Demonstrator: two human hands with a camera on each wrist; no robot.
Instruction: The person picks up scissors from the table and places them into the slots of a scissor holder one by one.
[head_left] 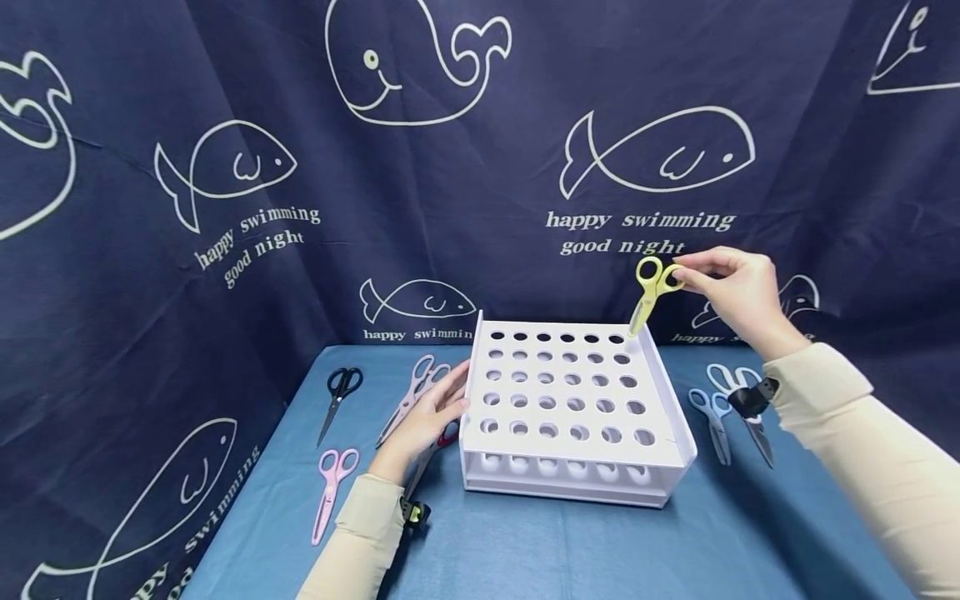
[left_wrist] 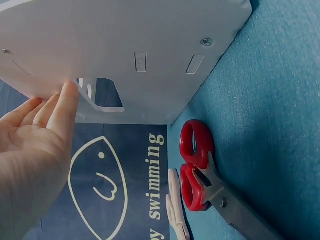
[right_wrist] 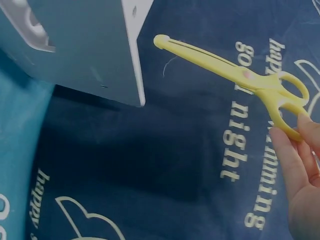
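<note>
My right hand point(head_left: 738, 292) pinches one finger loop of a pair of yellow scissors point(head_left: 651, 293). They hang tilted over the back right corner of a white rack point(head_left: 562, 450), tip down toward its last holes in the head view. In the right wrist view the blades of the scissors point(right_wrist: 210, 59) are together, pointing toward the rack's side wall point(right_wrist: 100, 65). My left hand point(head_left: 427, 421) has its fingers straight against the rack's left side, beside a cut-out in that panel point(left_wrist: 165, 30). Under the left wrist lie red-handled scissors point(left_wrist: 204, 145).
Left of the rack lie black scissors point(head_left: 330, 412), pink scissors point(head_left: 327, 492) and pale pink scissors point(head_left: 408, 400). On the right are light blue scissors point(head_left: 717, 433) and white-handled scissors point(head_left: 757, 433), partly behind the right wrist. A dark blue printed curtain point(head_left: 480, 208) hangs behind the blue-covered table point(head_left: 525, 550).
</note>
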